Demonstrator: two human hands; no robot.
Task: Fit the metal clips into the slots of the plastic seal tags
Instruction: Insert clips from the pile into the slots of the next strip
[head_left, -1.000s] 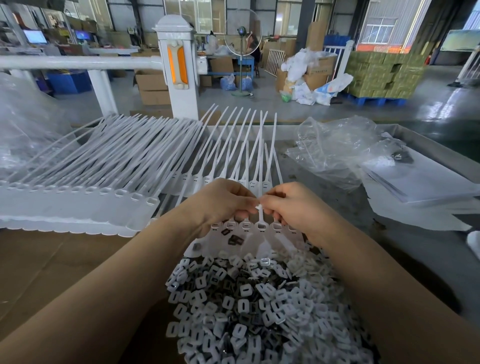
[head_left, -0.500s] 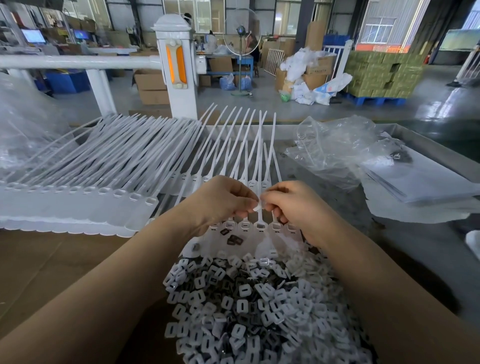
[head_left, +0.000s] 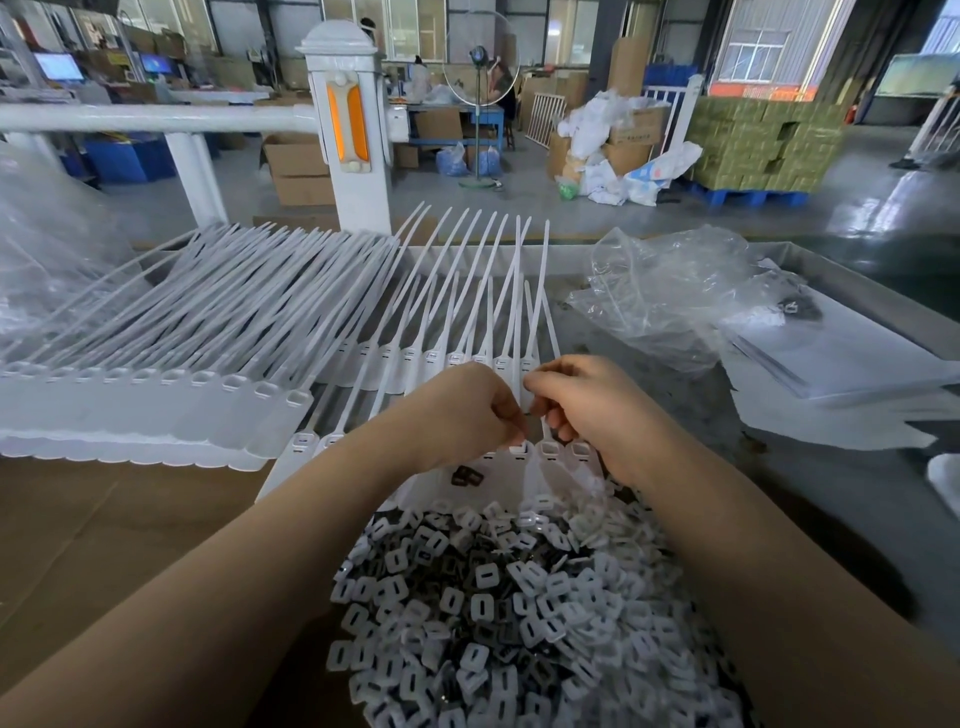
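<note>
Both hands meet at frame centre with fingers curled in; left hand (head_left: 462, 410) and right hand (head_left: 582, 402) pinch fingertip to fingertip around one thin white strap (head_left: 517, 332) of a seal tag — what sits between the fingertips is too small to make out, so whether a clip is held there cannot be told; knuckles up, backs of both hands toward the camera; both forearms run in from the lower corners and converge in a V above the pile.

The pinched strap rises upright from between the fingers toward upper centre; just below the hands lies a row of tag heads (head_left: 545, 449), each with a small rectangular slot, partly hidden by the wrists; two dark clips (head_left: 466, 475) lie loose on the tags just under the left wrist.

Lower centre — a heap of small white and dark clips (head_left: 514, 613) with slotted middles, between the forearms; left half of frame — a long fanned row of white seal tags (head_left: 171, 384), straps slanting up to the right; brown cardboard (head_left: 78, 530) at lower left under the left forearm; crumpled clear plastic bag (head_left: 670, 296) at right centre on the grey table (head_left: 831, 499).
</note>
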